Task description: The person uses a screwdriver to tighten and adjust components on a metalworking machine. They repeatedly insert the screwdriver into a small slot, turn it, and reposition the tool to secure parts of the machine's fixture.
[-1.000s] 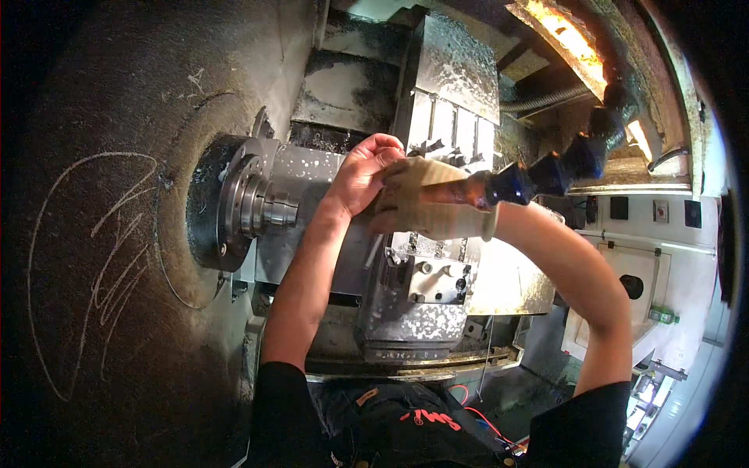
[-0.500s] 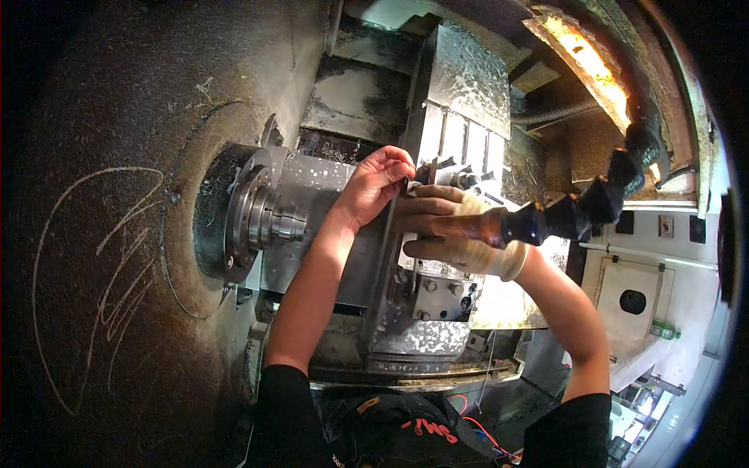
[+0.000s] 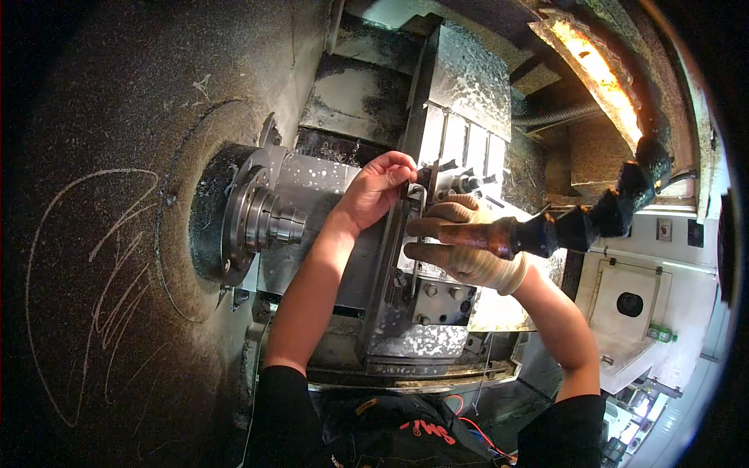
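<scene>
My bare left hand point(image 3: 378, 193) is at the left edge of the metal tool block point(image 3: 460, 144). Its thumb and forefinger are pinched together at the tool holders point(image 3: 446, 165); what they hold is too small to tell. Just beside these fingertips stands a thin bent metal rod point(image 3: 421, 195), which looks like a hex key. My right hand point(image 3: 480, 265), in a knitted work glove, lies over the block just below, its thumb and forefinger pointing left and apart, the other fingers bent. A black segmented hose with a brown nozzle point(image 3: 476, 235) covers part of this glove.
At the left, a round spindle with a steel collet point(image 3: 281, 225) juts from the dark machine wall point(image 3: 101, 156). A bolted plate point(image 3: 443, 301) sits below my right hand. The black hose point(image 3: 581, 228) crosses from a bright lamp point(image 3: 597, 66) at upper right.
My right hand has drawn back a little to the right and down, and some fingers have bent, uncovering the bent rod. My left hand stays nearly in place.
</scene>
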Motion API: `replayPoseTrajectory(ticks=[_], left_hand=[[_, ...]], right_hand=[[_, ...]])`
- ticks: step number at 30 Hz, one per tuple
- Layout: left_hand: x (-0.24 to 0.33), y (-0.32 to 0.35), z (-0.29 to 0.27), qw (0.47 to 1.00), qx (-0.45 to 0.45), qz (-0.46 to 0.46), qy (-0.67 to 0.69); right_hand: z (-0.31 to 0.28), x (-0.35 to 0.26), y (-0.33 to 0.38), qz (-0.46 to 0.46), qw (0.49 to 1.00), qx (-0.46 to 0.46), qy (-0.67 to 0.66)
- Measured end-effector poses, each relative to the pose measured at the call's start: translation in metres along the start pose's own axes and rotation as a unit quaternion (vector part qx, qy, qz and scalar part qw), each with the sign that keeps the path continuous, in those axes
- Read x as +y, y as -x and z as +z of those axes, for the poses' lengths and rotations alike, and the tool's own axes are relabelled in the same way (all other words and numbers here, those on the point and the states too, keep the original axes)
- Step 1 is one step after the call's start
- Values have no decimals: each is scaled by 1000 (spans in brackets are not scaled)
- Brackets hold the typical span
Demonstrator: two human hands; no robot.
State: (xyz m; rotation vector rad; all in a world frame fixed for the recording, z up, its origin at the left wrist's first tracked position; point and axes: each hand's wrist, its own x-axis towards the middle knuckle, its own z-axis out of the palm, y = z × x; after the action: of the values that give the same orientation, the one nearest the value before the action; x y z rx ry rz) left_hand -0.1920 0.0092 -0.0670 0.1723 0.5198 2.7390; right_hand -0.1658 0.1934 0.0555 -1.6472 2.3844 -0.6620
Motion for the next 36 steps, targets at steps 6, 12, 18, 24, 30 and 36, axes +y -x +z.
replayPoseTrajectory(ticks=[6,12,18,24,30,36], left_hand=[[2,1,2,1000,7,-19,11],[2,-1,1,999,0,-32,20],[3,-3,-8,999,-32,-29,7],[-1,-6,-10,999,-39,-24,2],[0,-4,-9,998,-57,-9,1],[-5,-3,-7,999,-35,23,-21]], right_hand=[[5,1,2,48,998,15,-42],[20,8,19,147,964,-1,-223],[-6,-6,-9,43,999,-22,-16],[3,-2,2,103,984,-16,-142],[-9,-9,-11,36,999,-39,-12],[-8,-4,-10,27,998,-49,-11]])
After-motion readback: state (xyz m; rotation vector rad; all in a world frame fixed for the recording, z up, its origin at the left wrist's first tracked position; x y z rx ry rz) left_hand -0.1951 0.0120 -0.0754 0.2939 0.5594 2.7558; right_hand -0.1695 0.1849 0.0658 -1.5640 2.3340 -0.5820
